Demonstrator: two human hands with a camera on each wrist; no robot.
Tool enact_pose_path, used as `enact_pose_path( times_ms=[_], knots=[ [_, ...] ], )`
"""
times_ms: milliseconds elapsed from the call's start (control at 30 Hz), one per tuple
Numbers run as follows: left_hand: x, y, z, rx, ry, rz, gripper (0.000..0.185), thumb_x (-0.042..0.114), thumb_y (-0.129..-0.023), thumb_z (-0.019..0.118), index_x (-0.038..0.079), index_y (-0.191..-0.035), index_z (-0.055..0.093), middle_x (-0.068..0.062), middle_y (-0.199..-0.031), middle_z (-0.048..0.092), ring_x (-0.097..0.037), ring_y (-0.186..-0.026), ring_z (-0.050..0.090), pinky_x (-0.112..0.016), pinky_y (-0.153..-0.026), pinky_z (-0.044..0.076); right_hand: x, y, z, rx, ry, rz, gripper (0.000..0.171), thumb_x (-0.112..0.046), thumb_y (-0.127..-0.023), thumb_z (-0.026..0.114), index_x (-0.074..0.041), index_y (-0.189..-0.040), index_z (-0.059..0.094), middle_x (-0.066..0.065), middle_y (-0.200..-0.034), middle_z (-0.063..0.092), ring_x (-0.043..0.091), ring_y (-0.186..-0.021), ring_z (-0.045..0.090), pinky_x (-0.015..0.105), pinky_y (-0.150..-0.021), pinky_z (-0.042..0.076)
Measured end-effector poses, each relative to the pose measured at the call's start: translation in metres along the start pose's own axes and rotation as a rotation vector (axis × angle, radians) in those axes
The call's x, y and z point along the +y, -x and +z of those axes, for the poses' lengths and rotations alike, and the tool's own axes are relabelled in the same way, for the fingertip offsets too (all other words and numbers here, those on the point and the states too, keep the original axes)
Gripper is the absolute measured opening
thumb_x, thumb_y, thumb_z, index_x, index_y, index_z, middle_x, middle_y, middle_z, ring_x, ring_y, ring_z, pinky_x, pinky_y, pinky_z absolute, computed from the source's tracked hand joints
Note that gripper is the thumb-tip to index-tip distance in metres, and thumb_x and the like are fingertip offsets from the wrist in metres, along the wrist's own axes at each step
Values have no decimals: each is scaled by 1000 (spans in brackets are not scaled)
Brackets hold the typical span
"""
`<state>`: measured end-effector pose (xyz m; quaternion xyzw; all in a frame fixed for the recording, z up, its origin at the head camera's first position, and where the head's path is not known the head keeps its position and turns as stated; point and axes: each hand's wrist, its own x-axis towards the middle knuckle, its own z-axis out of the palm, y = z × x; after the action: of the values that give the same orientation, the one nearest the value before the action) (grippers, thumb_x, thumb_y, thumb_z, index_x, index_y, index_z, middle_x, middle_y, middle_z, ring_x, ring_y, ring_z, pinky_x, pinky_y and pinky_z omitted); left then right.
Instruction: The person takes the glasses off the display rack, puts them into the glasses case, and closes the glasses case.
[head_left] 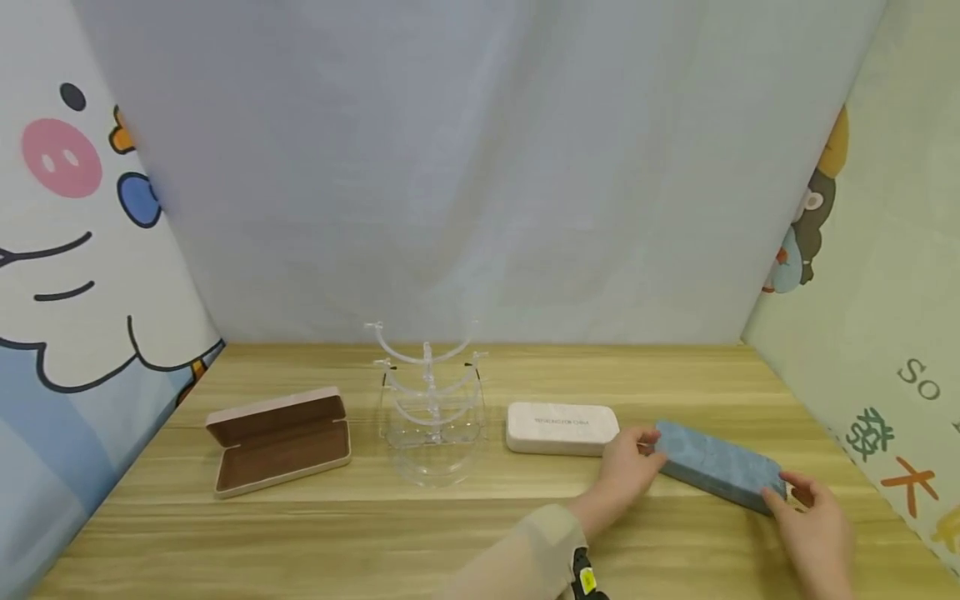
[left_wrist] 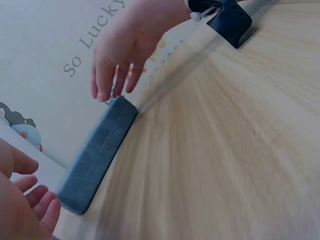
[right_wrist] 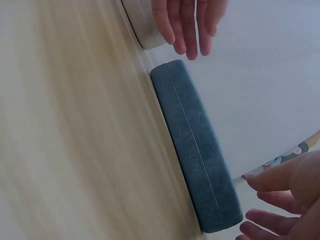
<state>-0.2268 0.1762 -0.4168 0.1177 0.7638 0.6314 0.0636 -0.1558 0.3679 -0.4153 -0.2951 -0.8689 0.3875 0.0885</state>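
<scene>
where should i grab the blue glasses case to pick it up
Probably by its two short ends, one hand from each side. The blue glasses case lies flat, closed, long and slim; the left hand and right hand already flank those ends.

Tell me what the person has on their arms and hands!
The hands are bare, no gloves or rings visible. The left hand comes out of a loose beige sleeve with a small black-and-yellow device at the wrist. The right hand shows no sleeve.

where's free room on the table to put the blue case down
Bare wood runs along the front edge of the table, and behind the open brown case. It is crowded on the right, where the white case, blue case and both hands sit.
</scene>
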Motion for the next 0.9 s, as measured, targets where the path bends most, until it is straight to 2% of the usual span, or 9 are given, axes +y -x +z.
enact_pose_path(
  times_ms=[100,267,400,533,733,900],
  knots=[
    [0,5,-13,-40,-13,50,17,5,-81,63,7,-98,66,1,-92,63,-4,-76,54,-16,-64,45,-11,9,5,73,49,-101,48,-29,-90,53,2,-126,47,32,-128,43,46,-115,41,55,-89,36],
    [1,9,-35,-113,-141,134,11,10,-84,61,10,-94,67,4,-89,63,-1,-72,52,-15,-63,43,-29,22,21,157,41,-289,33,-16,-90,53,4,-115,55,31,-118,50,43,-108,47,52,-87,40],
    [-2,11,-48,-150,-246,195,8,12,-85,62,11,-91,67,5,-87,61,2,-69,49,-13,-61,42,-42,28,33,131,28,-389,29,-16,-91,52,3,-112,56,29,-113,55,39,-104,51,49,-85,42],
    [-3,13,-60,-168,-275,209,7,12,-85,61,13,-90,67,6,-87,61,3,-68,48,-13,-60,42,-55,32,42,103,-7,-485,28,-15,-92,51,4,-111,57,27,-110,57,38,-102,53,48,-84,43],
    [-8,19,-88,-139,-323,247,8,14,-86,60,12,-91,67,4,-88,63,1,-71,50,-13,-63,43,-71,37,56,56,-25,-583,26,-15,-93,48,3,-111,57,23,-107,60,37,-97,56,50,-80,47],
    [-18,25,-115,-115,-361,253,8,14,-86,60,11,-91,66,3,-89,62,-2,-73,52,-16,-65,44,-84,42,69,20,-19,-616,24,-13,-93,48,1,-111,58,20,-105,62,36,-94,58,48,-78,50]
  ],
)
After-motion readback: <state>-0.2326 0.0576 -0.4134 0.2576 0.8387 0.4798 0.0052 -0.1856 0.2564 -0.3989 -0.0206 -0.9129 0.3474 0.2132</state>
